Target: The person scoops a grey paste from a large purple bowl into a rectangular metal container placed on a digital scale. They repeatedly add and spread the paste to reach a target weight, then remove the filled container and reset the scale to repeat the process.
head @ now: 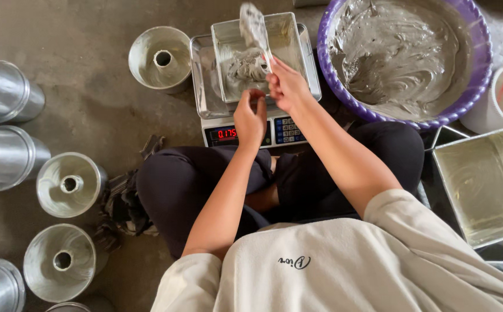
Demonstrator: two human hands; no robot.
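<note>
Batter-smeared spatula (254,28) gripped in the seated person's right hand (287,88), fingers closed round its handle, above one square tin (257,53) of grey batter on one digital scale (251,132) at 12 o'clock. Left hand (251,118) rests at the tin's near edge, fingers curled. One purple basin (399,58) sits at 1 o'clock; three ring moulds (69,185) lie between 8 and 11 o'clock.
</note>
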